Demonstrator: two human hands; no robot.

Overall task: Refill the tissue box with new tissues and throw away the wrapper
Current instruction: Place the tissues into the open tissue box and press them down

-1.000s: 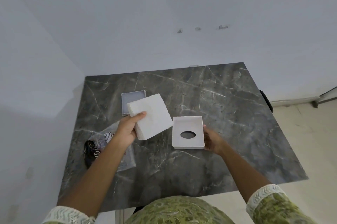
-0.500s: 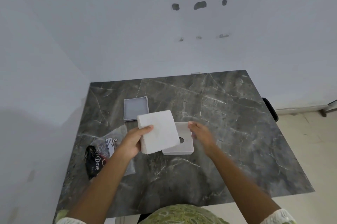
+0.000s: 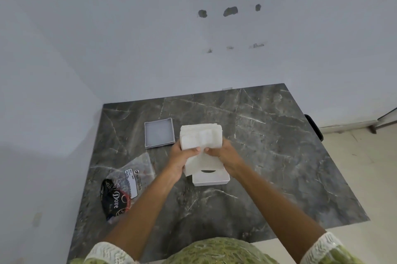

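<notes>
A thick white stack of tissues [image 3: 200,138] is held above the table, bent in the middle, with my left hand [image 3: 182,157] gripping its left side and my right hand [image 3: 223,154] gripping its right side. Directly beneath it lies the white tissue box part with an oval slot [image 3: 210,177], partly hidden by the stack. The grey square box tray [image 3: 159,132] rests open on the table to the left of the stack. A clear plastic wrapper [image 3: 137,171] with a printed label lies at the table's left side.
A black "Dove" packet [image 3: 115,200] sits by the wrapper near the left edge of the dark marble table [image 3: 279,156]. White walls stand behind and to the left. A dark chair back [image 3: 314,127] shows at the right edge.
My right hand left the slotted box part and took hold of the tissue stack. Both hands brought the stack over that part and bent it.
</notes>
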